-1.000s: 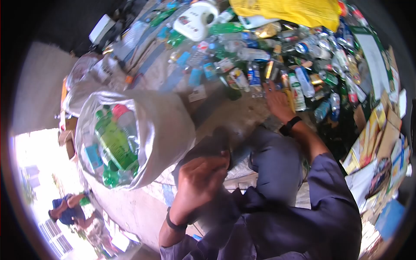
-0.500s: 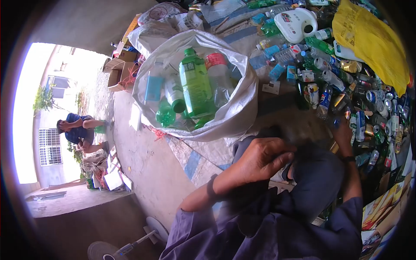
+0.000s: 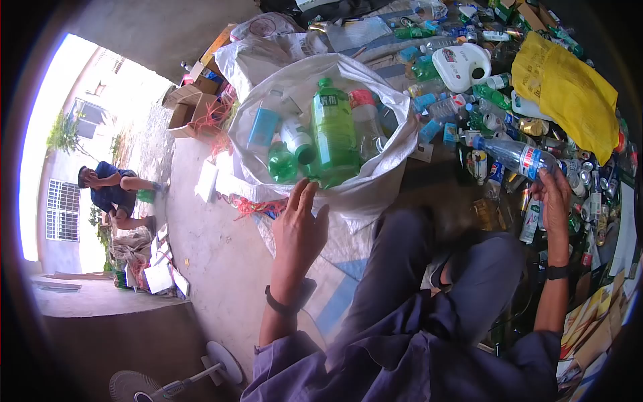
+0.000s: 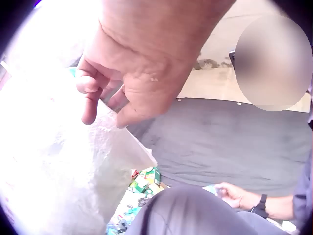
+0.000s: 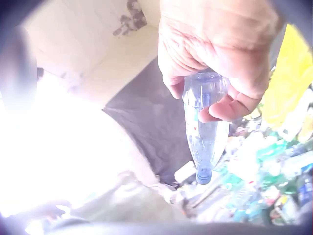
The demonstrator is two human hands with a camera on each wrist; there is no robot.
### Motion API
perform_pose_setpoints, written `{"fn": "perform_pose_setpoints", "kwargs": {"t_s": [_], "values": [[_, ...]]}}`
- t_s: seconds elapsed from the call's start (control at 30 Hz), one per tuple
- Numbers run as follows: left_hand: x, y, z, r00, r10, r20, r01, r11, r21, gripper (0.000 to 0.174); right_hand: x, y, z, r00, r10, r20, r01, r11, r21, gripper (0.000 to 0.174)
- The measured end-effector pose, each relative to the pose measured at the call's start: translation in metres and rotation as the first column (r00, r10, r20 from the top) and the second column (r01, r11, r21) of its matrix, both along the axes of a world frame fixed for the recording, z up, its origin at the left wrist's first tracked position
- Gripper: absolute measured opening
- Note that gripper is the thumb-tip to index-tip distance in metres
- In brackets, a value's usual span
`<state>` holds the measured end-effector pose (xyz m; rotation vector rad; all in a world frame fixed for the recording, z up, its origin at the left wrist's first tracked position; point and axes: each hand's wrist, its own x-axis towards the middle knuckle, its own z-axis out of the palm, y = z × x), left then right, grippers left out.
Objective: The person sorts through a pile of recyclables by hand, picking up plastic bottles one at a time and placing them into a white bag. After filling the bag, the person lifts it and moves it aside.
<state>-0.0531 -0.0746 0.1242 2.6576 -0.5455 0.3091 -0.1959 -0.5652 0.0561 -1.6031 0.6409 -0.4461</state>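
Note:
My right hand [image 3: 554, 204] grips the base end of a clear plastic bottle [image 3: 512, 153] with a blue cap and a blue, red and white label. In the right wrist view, thumb and fingers wrap this bottle [image 5: 208, 142], its cap pointing down. My left hand [image 3: 299, 231] is at the near rim of a white woven sack [image 3: 382, 181], fingers loosely extended and fingertips right at the edge. The left wrist view shows the hand [image 4: 142, 73] over the sack's edge. Inside the sack lie a green bottle [image 3: 333, 130], a clear bottle with a red label [image 3: 365, 120] and several others.
Many bottles and cans are heaped at the right, with a white jug [image 3: 459, 67] and a yellow sack [image 3: 566, 90]. Cardboard boxes [image 3: 184, 110] and red string [image 3: 251, 206] lie left of the sack. A fan [image 3: 224, 362] stands lower left; another person [image 3: 117, 187] sits beyond.
My right hand has risen from the heap with the blue-capped bottle. My left hand has moved from over my lap forward to the sack's rim. The head view has turned left.

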Motion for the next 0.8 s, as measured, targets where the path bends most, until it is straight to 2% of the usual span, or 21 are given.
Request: {"fn": "perform_pose_setpoints", "kwargs": {"t_s": [0.03, 0.1, 0.17, 0.23, 0.3, 0.4, 0.43, 0.47, 0.5, 0.57, 0.7, 0.77, 0.8], "values": [[0.003, 0.004, -0.004, 0.997, -0.045, 0.066, 0.041, 0.997, 0.058, 0.037, 0.009, 0.019, 0.026, 0.991, 0.04, 0.13, -0.054, 0.993, 0.108, 0.035], [0.004, 0.009, -0.009, 0.988, -0.087, 0.129, 0.072, 0.991, 0.116, 0.035, 0.023, 0.049, 0.058, 0.98, 0.076, 0.184, -0.1, 0.987, 0.124, 0.037], [0.005, 0.008, -0.01, 0.994, -0.07, 0.082, 0.073, 0.997, -0.026, 0.024, 0.039, 0.084, 0.087, 0.954, 0.154, 0.256, -0.195, 0.97, 0.143, 0.043], [0.005, 0.009, -0.011, 0.988, -0.099, 0.122, 0.107, 0.993, -0.056, 0.019, 0.052, 0.122, 0.114, 0.902, 0.34, 0.266, -0.362, 0.931, 0.038, 0.05], [0.004, 0.013, -0.011, 0.979, -0.125, 0.163, 0.14, 0.987, -0.08, 0.014, 0.069, 0.16, 0.131, 0.855, 0.447, 0.264, -0.472, 0.881, 0.037, 0.059], [0.0, 0.017, -0.018, 0.978, -0.113, 0.173, 0.13, 0.988, -0.086, 0.012, 0.091, 0.207, 0.137, 0.802, 0.54, 0.255, -0.569, 0.82, 0.053, 0.06], [-0.001, 0.019, -0.021, 0.977, -0.121, 0.178, 0.142, 0.984, -0.108, 0.012, 0.099, 0.217, 0.133, 0.769, 0.579, 0.271, -0.589, 0.806, -0.053, 0.059], [-0.001, 0.021, -0.022, 0.975, -0.129, 0.183, 0.154, 0.98, -0.129, 0.012, 0.107, 0.228, 0.127, 0.733, 0.619, 0.282, -0.6, 0.784, -0.158, 0.059], [-0.002, 0.021, -0.023, 0.975, -0.129, 0.18, 0.154, 0.98, -0.13, 0.012, 0.111, 0.24, 0.124, 0.734, 0.619, 0.28, -0.601, 0.784, -0.157, 0.059], [-0.004, 0.021, -0.024, 0.967, -0.158, 0.201, 0.197, 0.961, -0.195, 0.011, 0.12, 0.262, 0.116, 0.699, 0.674, 0.24, -0.61, 0.737, -0.292, 0.066], [-0.005, 0.02, -0.023, 0.967, -0.165, 0.196, 0.208, 0.951, -0.23, 0.01, 0.132, 0.297, 0.083, 0.708, 0.675, 0.209, -0.58, 0.724, -0.374, 0.075], [-0.005, 0.02, -0.027, 0.969, -0.157, 0.189, 0.198, 0.953, -0.229, 0.01, 0.133, 0.307, 0.077, 0.752, 0.61, 0.25, -0.415, 0.733, -0.54, 0.081], [-0.005, 0.02, -0.028, 0.97, -0.158, 0.186, 0.199, 0.953, -0.229, 0.01, 0.133, 0.308, 0.077, 0.759, 0.6, 0.252, -0.396, 0.733, -0.553, 0.083]]}}
